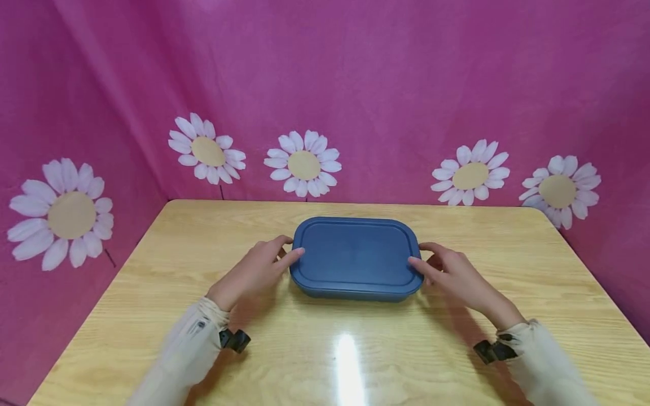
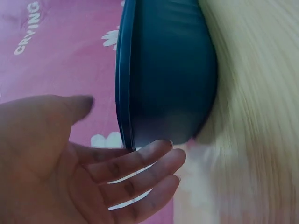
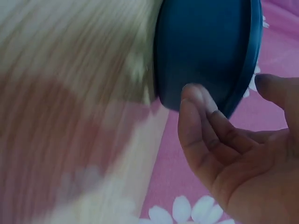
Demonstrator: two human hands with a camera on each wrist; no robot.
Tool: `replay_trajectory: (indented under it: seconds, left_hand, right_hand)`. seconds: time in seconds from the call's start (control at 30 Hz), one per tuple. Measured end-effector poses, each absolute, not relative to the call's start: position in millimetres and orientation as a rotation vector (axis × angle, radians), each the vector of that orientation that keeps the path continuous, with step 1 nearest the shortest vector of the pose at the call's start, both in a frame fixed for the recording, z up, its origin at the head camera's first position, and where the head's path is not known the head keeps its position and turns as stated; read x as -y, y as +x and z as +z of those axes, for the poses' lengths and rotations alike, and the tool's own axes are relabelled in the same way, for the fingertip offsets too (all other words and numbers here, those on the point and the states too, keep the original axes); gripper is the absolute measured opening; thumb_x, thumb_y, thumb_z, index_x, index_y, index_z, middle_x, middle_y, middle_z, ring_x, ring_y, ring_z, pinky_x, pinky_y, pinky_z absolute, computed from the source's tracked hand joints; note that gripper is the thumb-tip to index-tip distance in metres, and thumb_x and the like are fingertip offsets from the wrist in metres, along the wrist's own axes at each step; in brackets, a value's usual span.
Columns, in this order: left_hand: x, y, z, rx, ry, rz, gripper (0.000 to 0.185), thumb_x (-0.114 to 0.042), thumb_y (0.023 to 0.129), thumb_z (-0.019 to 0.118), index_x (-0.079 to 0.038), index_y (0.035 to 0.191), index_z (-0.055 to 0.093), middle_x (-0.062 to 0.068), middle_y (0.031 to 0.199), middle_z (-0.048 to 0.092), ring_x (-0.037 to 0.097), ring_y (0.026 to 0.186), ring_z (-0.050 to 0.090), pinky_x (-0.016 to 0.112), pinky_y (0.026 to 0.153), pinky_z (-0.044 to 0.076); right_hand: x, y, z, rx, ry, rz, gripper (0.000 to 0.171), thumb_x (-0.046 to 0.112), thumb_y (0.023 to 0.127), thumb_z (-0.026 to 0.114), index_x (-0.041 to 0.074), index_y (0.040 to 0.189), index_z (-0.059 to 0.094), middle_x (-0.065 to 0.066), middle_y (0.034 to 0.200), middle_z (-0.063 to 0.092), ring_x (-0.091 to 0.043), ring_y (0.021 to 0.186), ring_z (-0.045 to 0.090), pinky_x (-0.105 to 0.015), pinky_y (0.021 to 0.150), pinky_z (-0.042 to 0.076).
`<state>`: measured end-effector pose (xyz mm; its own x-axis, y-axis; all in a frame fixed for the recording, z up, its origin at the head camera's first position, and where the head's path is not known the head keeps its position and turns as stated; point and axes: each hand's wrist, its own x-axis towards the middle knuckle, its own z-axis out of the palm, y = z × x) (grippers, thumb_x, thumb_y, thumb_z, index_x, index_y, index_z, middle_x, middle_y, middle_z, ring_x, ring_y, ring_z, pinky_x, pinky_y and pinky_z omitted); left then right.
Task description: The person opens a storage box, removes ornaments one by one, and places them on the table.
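**Both hands at the ends of a lidded blue box**

Cream sleeves (image 1: 183, 349) enter from 7 and 5 o'clock, nearest the head camera, each with a dark strap at the wrist.

Left hand (image 1: 254, 270): fingers mostly straight and relaxed, spread a little. Index tip rests on the lid edge at the 9 o'clock end of the blue container (image 1: 355, 256); thumb lies along that end. Nothing gripped.

Right hand (image 1: 457, 273): same loose, open posture at the 3 o'clock end. Index tip on the lid rim, other fingers beside the end wall. Nothing gripped.

Container: rectangular, rounded corners, lid on, flat on the table (image 1: 457, 349) near centre, slightly toward 12 o'clock.

Left wrist view: palm (image 2: 56, 158) open toward the container's end wall (image 2: 168, 74), fingertips (image 2: 159, 149) reaching its lower corner, thumb apart from the lid edge. Lid overhang shows as a thin lip, unseen from above.

Right wrist view: blurred. Fingers (image 3: 201, 121) slightly bent against the container side (image 3: 201, 46); firm contact cannot be told. Thumb stands clear of the lid edge.

Head view only: pink backdrop (image 1: 355, 84) with white daisies (image 1: 303, 164) behind the table, and a glare patch on the wood at 6 o'clock.
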<state>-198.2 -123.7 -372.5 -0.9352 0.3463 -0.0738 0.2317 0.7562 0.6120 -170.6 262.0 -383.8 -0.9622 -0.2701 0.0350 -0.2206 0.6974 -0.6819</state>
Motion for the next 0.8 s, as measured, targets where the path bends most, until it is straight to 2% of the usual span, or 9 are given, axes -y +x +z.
replay_trajectory:
  seconds: [0.2, 0.37, 0.5, 0.67, 0.8]
  left_hand:
    - [118, -201, -372, -2.682, 0.450, 1.056, 0.058, -0.036, 0.100, 0.061, 0.001, 0.143, 0.047, 0.009, 0.082, 0.065, 0.019, 0.064, 0.063, 0.029, 0.060, 0.049]
    - [113, -201, -374, -2.661, 0.490, 1.095, 0.057, -0.027, 0.098, 0.065, 0.004, 0.142, 0.046, 0.009, 0.072, 0.065, 0.020, 0.057, 0.063, 0.027, 0.058, 0.048]
    - [111, -200, -375, -2.670, 0.491, 1.092, 0.057, -0.026, 0.097, 0.066, 0.006, 0.141, 0.046, 0.007, 0.068, 0.063, 0.017, 0.054, 0.059, 0.027, 0.056, 0.047]
    - [112, -200, -373, -2.675, 0.474, 1.104, 0.060, -0.026, 0.097, 0.067, 0.005, 0.143, 0.045, 0.010, 0.068, 0.065, 0.023, 0.054, 0.063, 0.026, 0.056, 0.048]
    - [114, -199, -370, -2.679, 0.463, 1.104, 0.060, -0.027, 0.097, 0.067, 0.002, 0.144, 0.044, 0.007, 0.063, 0.062, 0.019, 0.050, 0.059, 0.024, 0.048, 0.041]
  right_hand:
    - [-257, -170, -388, -2.809, -0.397, -1.142, 0.068, 0.039, 0.097, 0.065, -0.008, 0.141, 0.044, -0.007, 0.069, 0.064, -0.023, 0.064, 0.063, -0.027, 0.060, 0.050]
    - [-257, -168, -389, -2.827, -0.396, -1.153, 0.064, 0.036, 0.097, 0.065, -0.008, 0.139, 0.046, -0.009, 0.066, 0.061, -0.021, 0.057, 0.058, -0.027, 0.053, 0.045]
    - [-257, -167, -389, -2.842, -0.411, -1.147, 0.062, 0.036, 0.097, 0.065, -0.007, 0.139, 0.047, -0.008, 0.064, 0.060, -0.019, 0.054, 0.056, -0.027, 0.053, 0.044]
    - [-257, -167, -388, -2.854, -0.416, -1.154, 0.063, 0.035, 0.098, 0.065, -0.008, 0.140, 0.046, -0.008, 0.065, 0.059, -0.016, 0.054, 0.053, -0.027, 0.052, 0.043]
    - [-256, -169, -387, -2.876, -0.402, -1.141, 0.064, 0.035, 0.098, 0.065, -0.008, 0.140, 0.046, -0.004, 0.064, 0.056, -0.013, 0.055, 0.049, -0.025, 0.050, 0.040]
